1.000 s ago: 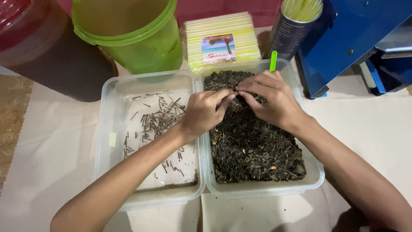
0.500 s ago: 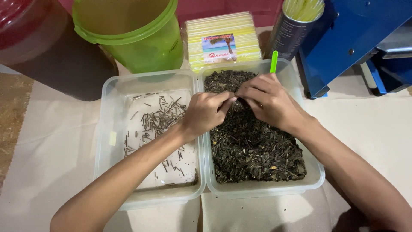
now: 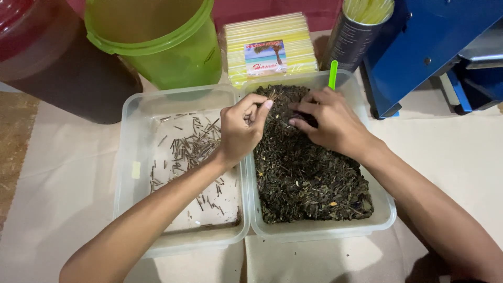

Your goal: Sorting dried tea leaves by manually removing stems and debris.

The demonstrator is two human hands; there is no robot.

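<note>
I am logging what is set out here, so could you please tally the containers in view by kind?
Clear plastic tubs: 2, one with dark stems, one with dark dried leaves
Green bucket: 1
Dark brown bucket: 1
Metal can of straws: 1
Total: 5

A pale cloth (image 3: pixel 63 178) carries two clear tubs (image 3: pixel 141 157) side by side, a green bucket (image 3: pixel 173 52), a dark bin (image 3: pixel 63 78), a straw pack (image 3: pixel 272 47), a can (image 3: pixel 348 42) and a blue machine (image 3: pixel 419 52).

left hand (image 3: pixel 242 128) lifted off the dried leaves (image 3: pixel 309 173), stem (image 3: pixel 272 95) pinched, hands parted
</note>
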